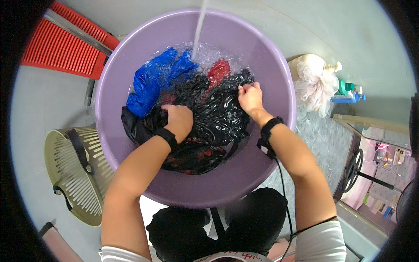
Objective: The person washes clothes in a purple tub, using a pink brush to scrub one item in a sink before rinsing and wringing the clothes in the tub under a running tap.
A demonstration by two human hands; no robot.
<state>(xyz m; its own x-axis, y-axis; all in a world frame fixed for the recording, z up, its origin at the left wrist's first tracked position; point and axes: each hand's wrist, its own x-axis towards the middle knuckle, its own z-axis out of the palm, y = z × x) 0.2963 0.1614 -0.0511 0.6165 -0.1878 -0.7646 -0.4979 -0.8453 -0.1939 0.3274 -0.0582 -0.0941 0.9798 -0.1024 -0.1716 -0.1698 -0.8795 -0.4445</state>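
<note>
A large purple plastic basin point(262, 52) holds water and wet cloth, with a stream of water point(198, 29) falling into its far side. My left hand point(180, 121) rests on dark cloth left of the middle, its fingertips partly hidden; whether it grips the cloth cannot be told. On the right, my right hand point(251, 98) has its fingers curled on the edge of the black wet cloth point(222, 111). Blue cloth point(144, 88) lies bunched at the upper left, and a red piece point(218, 72) shows near the stream. Black fabric with red patches point(199, 159) floats nearest me.
Left of the basin stand a slatted olive plastic basket point(78, 163) and a red ridged board point(65, 46). A mesh bath puff point(316, 82) and several bottles point(348, 91) are at the right. A black cable point(285, 196) runs from my right wrist strap.
</note>
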